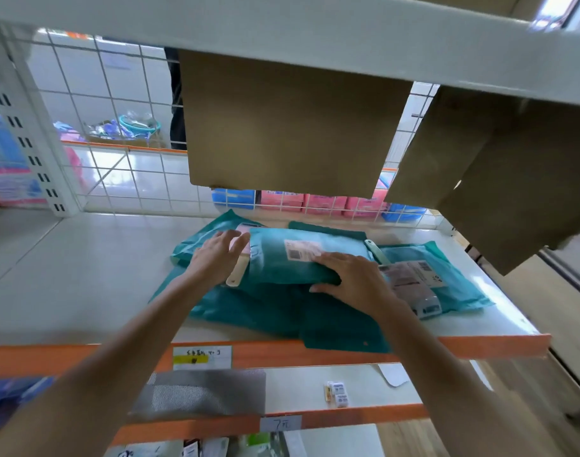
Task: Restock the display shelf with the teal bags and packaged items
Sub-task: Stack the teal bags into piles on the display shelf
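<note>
Partway through, judging by the shelf (pixel 84 275). Already holding at least 4 teal bags (pixel 315 321), heaped loosely toward the right half and overlapping, not in a neat row. Darker ones at the front, 1 corner hanging over the orange front edge (pixel 480 346).

Working now on the top bag (pixel 282 262), label side up, lying across the middle of the heap. Right hand (pixel 351 278) flat on its right end, fingers straight and close together, pressing down. Thumb at the near edge; cannot tell whether tucked under. Left hand (pixel 216 258) at the bag's left end, fingers straight and slightly spread, gripping nothing; touching or just above, hard to say. So probably settling or squaring this 1 bag, not carrying it.

Just beside to the right, another bag with a white label (pixel 447 278), partly under the top one.

Left to do, by my reading: tidy the heap, and fill the bare left half of the shelf. No fresh stock in view to draw from. Lower shelf (pixel 298 387) nearly bare too, with only 1 small cluster of packets (pixel 336 394) and a grey mesh piece (pixel 199 394). Cardboard boxes (pixel 288 127) close above, leaving little headroom.
</note>
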The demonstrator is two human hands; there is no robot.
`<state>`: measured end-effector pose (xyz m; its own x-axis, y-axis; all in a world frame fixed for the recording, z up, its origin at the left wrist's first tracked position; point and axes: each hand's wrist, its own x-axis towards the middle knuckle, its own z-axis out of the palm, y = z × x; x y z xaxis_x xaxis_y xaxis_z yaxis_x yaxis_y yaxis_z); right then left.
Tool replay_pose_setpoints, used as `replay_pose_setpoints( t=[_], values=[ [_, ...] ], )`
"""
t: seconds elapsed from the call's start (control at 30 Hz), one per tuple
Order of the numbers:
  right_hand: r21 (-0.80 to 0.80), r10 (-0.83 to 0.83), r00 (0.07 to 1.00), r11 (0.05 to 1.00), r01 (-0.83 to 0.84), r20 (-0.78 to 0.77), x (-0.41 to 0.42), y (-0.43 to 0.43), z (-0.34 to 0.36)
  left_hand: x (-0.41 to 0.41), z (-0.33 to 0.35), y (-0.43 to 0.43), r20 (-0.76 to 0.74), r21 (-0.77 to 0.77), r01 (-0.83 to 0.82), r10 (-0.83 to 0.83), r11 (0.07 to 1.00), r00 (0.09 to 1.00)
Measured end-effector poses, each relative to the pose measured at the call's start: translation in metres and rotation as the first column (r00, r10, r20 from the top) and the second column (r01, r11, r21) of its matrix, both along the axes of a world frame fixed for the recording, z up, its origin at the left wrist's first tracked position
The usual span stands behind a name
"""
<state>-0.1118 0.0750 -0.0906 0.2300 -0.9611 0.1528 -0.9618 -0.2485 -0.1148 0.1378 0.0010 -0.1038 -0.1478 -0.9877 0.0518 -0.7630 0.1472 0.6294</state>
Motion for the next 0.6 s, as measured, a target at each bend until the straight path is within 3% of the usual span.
replay_pose_setpoints(
  t=[0.07, 0.13, 0.23, 0.37, 0.6],
  values=[
    [0.068, 0.003, 1.000, 0.998, -0.005, 0.018, 0.002, 0.003, 0.000, -0.002, -0.001, -0.002, 0.035, 0.009, 0.027, -0.028, 1.000, 0.999],
    [0.078, -0.023, 0.988, 0.997, 0.011, 0.155, -0.001, 0.001, -0.002, -0.003, -0.001, -0.003, 0.072, 0.026, 0.039, -0.040, 0.999, 0.997],
    [0.072, -0.209, 0.933, 0.978, 0.196, 0.292, -0.012, -0.004, -0.001, -0.005, 0.000, -0.003, 0.104, 0.046, 0.050, -0.054, 0.998, 0.993],
    [0.224, -0.476, 0.860, 0.872, 0.435, 0.184, -0.033, -0.013, -0.002, -0.012, 0.001, -0.004, 0.141, 0.092, 0.044, -0.057, 0.995, 0.988],
    [0.297, -0.602, 0.759, 0.793, 0.532, 0.248, -0.028, -0.028, 0.002, -0.019, -0.001, -0.003, 0.158, 0.091, -0.005, -0.009, 0.996, 0.987]
  ],
)
